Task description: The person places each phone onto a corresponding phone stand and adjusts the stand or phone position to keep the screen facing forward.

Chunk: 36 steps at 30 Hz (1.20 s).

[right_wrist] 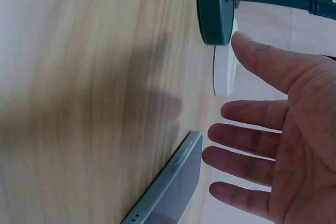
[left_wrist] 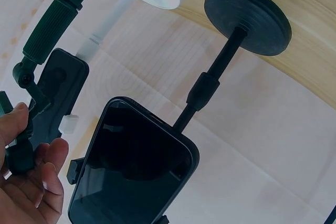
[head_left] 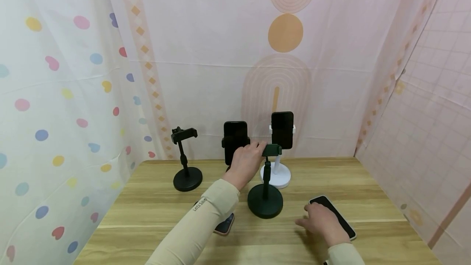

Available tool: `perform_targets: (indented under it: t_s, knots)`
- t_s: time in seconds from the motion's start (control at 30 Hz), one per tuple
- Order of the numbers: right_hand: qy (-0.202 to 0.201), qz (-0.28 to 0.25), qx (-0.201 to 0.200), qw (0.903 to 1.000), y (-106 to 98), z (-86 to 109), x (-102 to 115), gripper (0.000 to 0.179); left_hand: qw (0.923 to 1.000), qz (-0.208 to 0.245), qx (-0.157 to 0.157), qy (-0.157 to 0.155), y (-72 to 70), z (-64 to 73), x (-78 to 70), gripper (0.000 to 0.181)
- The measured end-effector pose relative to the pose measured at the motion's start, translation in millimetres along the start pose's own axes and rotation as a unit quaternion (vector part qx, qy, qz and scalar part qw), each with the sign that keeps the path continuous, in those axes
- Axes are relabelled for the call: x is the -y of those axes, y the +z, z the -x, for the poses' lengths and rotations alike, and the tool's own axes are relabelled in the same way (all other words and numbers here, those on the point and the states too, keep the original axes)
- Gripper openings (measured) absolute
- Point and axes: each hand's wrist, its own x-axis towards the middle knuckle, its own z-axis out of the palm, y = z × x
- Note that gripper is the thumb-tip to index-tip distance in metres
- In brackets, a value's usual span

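A dark green phone stand (head_left: 265,200) stands upright on the table, and my left hand (head_left: 247,162) grips the left end of its holder; in the left wrist view thumb and fingers pinch the green holder (left_wrist: 21,153). My right hand (head_left: 323,222) is over a phone with a pale case (head_left: 336,215) lying on the table. In the right wrist view, the right hand (right_wrist: 299,135) has straight, spread fingers and holds nothing; the pale-cased phone (right_wrist: 176,182) lies below it. Another phone (head_left: 225,225) lies partly hidden under my left forearm.
Behind the green stand, a white stand (head_left: 281,177) carries an upright phone (head_left: 282,131). A black stand, mostly hidden by my left hand, holds another phone (head_left: 234,134). An empty black stand (head_left: 187,178) is at the back left. Curtains (head_left: 206,52) hang behind the wooden table (head_left: 147,216).
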Motion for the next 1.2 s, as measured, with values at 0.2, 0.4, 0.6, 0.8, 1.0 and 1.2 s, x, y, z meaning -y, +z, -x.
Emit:
perform_targets:
  t_s: [0.2,0.4,0.6,0.8,1.0,1.2]
  knots:
    - [0.008,-0.007,0.006,0.9999,-6,-0.1,-10,0.061,1.0,-0.004,0.0,0.0,-0.5,-0.2,-0.7,0.035]
    - [0.015,0.006,-0.034,0.9993,-8,1.7,-21,0.061,1.0,0.001,0.002,-0.001,0.4,0.0,-0.7,0.035]
    - [0.035,0.01,-0.039,0.9986,-11,3.8,-31,0.065,1.0,0.001,0.004,-0.003,0.1,0.3,-0.8,0.036]
    - [0.044,0.014,-0.042,0.9981,-9,4.7,-44,0.062,1.0,-0.003,0.003,-0.004,-0.7,0.7,-1.3,0.035]
    - [0.065,0.009,-0.034,0.9973,-8,7.0,-53,0.068,1.0,-0.003,0.002,-0.005,-0.6,1.0,-1.3,0.032]
    - [0.097,0.006,-0.014,0.9951,-10,7.7,-59,0.077,1.0,0.002,-0.003,-0.002,-0.5,1.2,-1.1,0.031]
